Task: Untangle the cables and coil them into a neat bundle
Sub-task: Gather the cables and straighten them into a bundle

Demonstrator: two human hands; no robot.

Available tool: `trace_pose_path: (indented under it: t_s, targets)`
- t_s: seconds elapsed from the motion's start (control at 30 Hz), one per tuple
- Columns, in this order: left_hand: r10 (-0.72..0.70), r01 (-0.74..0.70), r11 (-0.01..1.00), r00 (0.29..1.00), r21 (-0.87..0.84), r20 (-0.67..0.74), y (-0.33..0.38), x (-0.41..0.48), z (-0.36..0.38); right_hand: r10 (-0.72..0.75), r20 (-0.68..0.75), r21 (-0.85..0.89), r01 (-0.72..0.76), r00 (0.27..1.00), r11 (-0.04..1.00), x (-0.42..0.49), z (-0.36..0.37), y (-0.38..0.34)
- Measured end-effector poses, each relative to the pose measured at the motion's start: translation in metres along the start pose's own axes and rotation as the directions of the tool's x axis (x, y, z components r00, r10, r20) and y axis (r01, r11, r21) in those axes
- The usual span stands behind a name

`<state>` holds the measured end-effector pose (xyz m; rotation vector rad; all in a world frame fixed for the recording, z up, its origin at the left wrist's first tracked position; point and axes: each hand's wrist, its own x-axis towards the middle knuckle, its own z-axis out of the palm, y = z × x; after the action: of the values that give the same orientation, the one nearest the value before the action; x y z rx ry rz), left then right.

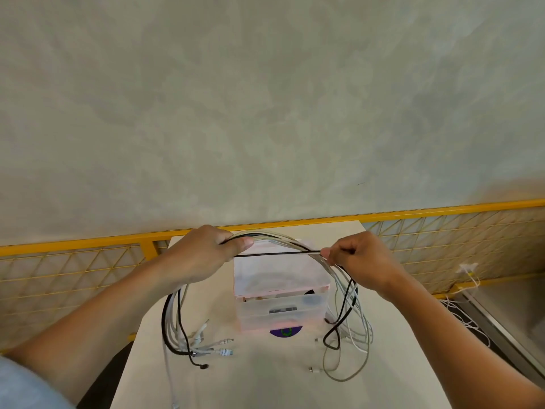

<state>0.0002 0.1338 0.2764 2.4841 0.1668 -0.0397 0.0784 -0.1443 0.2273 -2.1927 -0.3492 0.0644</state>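
A bundle of white, grey and black cables [274,238] arches between my two hands above the table. My left hand [203,255] is shut around the bundle at its left end. My right hand [359,259] pinches the cables at the right, with one black cable [280,254] stretched straight between both hands. Loose ends with plugs [212,346] hang from my left hand onto the table. From my right hand more loops [348,335] droop down to the tabletop.
A translucent plastic box [280,293] with a pinkish lid stands on the white table [265,379] under the cables. A yellow mesh railing [442,231] runs behind the table. More white cables [466,317] lie on the floor at right beside a metal ledge.
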Motion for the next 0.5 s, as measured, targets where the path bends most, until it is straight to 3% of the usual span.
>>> trace_pose_path:
  t_s: [0.3, 0.43, 0.5]
  targets:
    - [-0.014, 0.020, 0.995, 0.998, -0.100, 0.063, -0.003, -0.002, 0.000, 0.081, -0.045, 0.115, -0.075, 0.996, 0.990, 0.005, 0.001, 0.020]
    - [-0.024, 0.057, 0.975, 0.988, -0.214, 0.155, -0.002, -0.007, -0.004, 0.030, 0.116, 0.155, -0.048, 0.993, 0.987, -0.001, 0.000, 0.017]
    - [-0.028, 0.079, 0.960, 0.982, -0.270, 0.186, 0.000, -0.008, -0.005, -0.005, 0.212, 0.076, -0.012, 0.977, 0.997, -0.005, 0.001, 0.010]
